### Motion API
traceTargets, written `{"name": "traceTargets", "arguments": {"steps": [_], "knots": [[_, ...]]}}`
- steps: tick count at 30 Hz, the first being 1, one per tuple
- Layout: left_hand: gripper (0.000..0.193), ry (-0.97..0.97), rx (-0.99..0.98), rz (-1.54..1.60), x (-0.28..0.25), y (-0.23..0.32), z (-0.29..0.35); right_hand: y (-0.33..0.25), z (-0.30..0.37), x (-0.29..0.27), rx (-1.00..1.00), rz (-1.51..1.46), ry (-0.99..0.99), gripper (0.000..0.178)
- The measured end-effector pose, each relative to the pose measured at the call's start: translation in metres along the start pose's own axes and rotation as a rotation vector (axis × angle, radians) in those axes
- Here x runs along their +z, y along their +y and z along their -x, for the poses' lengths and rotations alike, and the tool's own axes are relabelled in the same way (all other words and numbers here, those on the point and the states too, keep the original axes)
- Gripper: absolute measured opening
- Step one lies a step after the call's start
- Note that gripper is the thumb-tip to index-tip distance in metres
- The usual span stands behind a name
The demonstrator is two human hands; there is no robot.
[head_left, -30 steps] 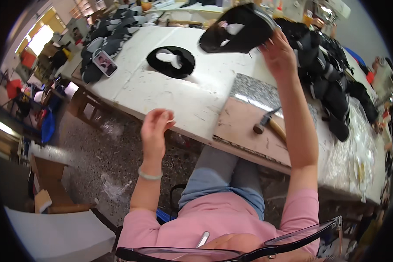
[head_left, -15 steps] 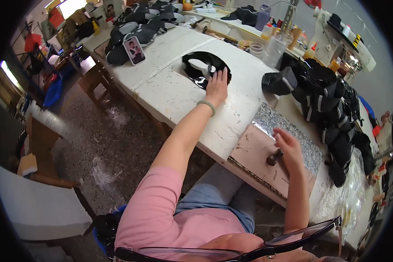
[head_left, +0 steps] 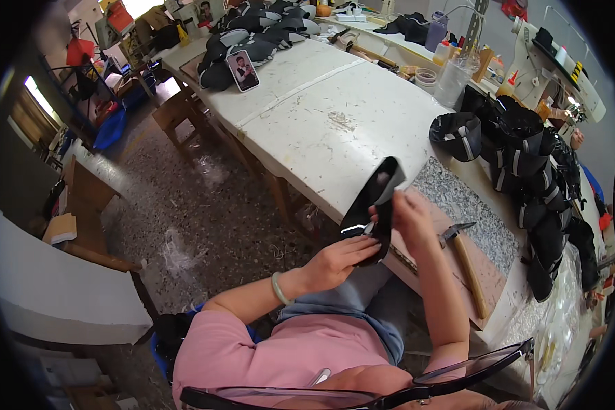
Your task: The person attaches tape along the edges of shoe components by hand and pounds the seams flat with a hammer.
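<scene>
Spanning both hands (head_left: 340, 262) (head_left: 411, 219), black piece (head_left: 384, 229)

Black piece (head_left: 363, 206) partly behind left grip (head_left: 331, 263)

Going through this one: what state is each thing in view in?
Black piece: curved, held in both hands
Left hand: gripping the piece's lower end
Right hand: holding its upper right edge
Hammer: lying on the pinkish board
Phone: propped up, screen lit
Dark pieces at right: heaped
Clear plastic: crumpled
</scene>
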State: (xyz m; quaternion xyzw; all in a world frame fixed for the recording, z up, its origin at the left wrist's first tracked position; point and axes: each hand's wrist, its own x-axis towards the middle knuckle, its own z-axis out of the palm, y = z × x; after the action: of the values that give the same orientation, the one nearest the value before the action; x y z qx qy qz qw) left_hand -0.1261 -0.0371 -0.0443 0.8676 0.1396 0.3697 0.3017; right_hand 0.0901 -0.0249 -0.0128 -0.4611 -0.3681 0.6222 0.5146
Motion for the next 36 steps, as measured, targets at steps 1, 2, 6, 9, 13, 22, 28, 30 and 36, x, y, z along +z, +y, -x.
{"name": "traceTargets", "arguments": {"steps": [1, 2, 6, 9, 13, 22, 28, 30, 36], "knots": [[0.049, -0.003, 0.000, 0.000, -0.004, 0.001, 0.004, 0.010, 0.003, 0.011, 0.023, -0.060, 0.014, 0.046], [0.050, -0.119, 0.012, 0.025, -0.014, 0.005, 0.009, 0.011, 0.012, 0.024, 0.071, -0.149, -0.018, 0.053], [0.084, -0.061, -0.472, 1.047, -0.041, 0.002, 0.041, 0.020, 0.040, 0.053, -0.082, 0.027, -0.194, 0.072], [0.100, 0.421, -0.573, 1.399, -0.063, 0.009, 0.041, 0.022, 0.067, 0.071, -0.202, 0.406, -0.294, 0.074], [0.085, 0.641, -0.581, 1.775, -0.088, 0.028, 0.026, 0.051, 0.069, 0.067, -0.401, 0.717, -0.420, 0.074], [0.049, 0.505, -0.567, 1.004, -0.072, 0.059, 0.031, 0.016, 0.074, 0.058, -0.668, 0.573, -0.192, 0.058], [0.057, 0.392, -0.661, 0.805, -0.049, 0.065, 0.022, 0.022, 0.072, 0.076, -0.764, 0.623, -0.025, 0.034], [0.058, 0.354, -0.670, 0.785, -0.048, 0.065, 0.021, 0.023, 0.071, 0.079, -0.763, 0.601, 0.017, 0.029], [0.050, 0.304, -0.693, 0.671, -0.047, 0.061, 0.033, 0.017, 0.071, 0.071, -0.674, 0.511, -0.095, 0.019]]}}
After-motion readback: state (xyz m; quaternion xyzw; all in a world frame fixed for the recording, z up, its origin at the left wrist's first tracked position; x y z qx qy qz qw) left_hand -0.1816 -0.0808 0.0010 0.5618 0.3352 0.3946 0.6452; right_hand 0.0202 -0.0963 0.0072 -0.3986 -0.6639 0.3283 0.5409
